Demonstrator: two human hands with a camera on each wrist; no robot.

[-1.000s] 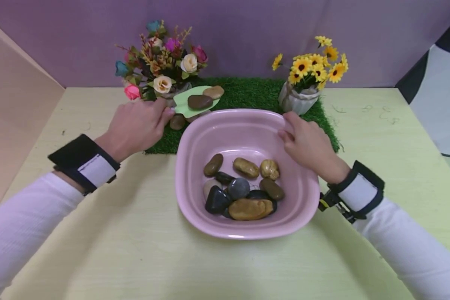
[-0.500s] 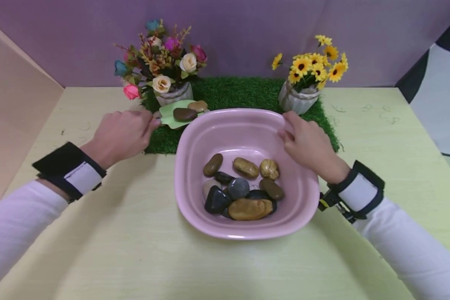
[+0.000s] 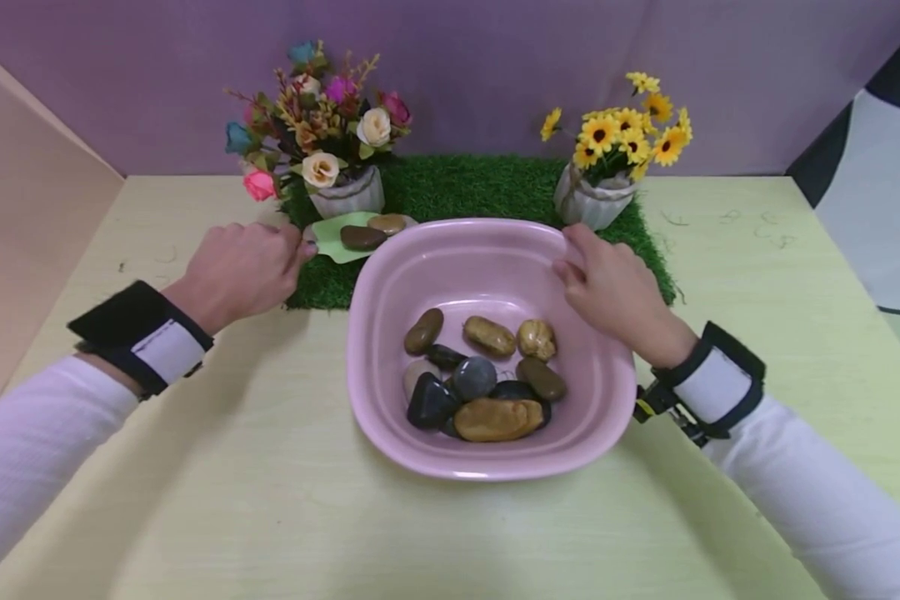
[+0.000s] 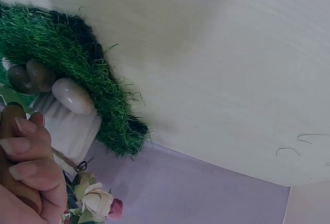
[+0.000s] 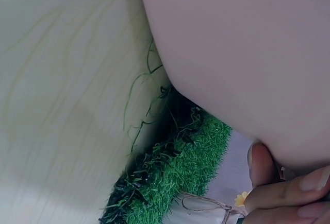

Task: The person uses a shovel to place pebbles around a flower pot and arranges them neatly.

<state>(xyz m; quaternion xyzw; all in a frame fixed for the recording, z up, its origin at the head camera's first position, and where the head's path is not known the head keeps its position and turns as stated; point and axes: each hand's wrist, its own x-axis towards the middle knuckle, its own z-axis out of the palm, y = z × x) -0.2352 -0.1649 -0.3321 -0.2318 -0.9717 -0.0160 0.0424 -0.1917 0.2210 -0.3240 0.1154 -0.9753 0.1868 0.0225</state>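
My left hand (image 3: 236, 271) grips the wooden handle of a light green toy shovel (image 3: 330, 237), seen in the head view beyond the basin's far left side. A dark brown stone (image 3: 363, 237) and a tan stone (image 3: 387, 222) lie on its blade, partly behind the basin rim. In the left wrist view my fingers curl round the handle (image 4: 25, 195). My right hand (image 3: 613, 290) holds the far right rim of a pink plastic basin (image 3: 487, 465), thumb on the inner side. Several brown, tan and black stones (image 3: 498, 419) lie inside.
A green turf mat (image 3: 465, 183) spreads behind the basin. On it stand a pot of mixed roses (image 3: 348, 196) at left and a pot of yellow flowers (image 3: 596, 200) at right. Loose stones (image 4: 72, 96) lie near the left pot. A purple wall (image 3: 480, 75) rises behind.
My left hand has moved left and toward me, bringing the shovel with both stones down from in front of the rose pot to low over the mat. The right hand keeps its hold.
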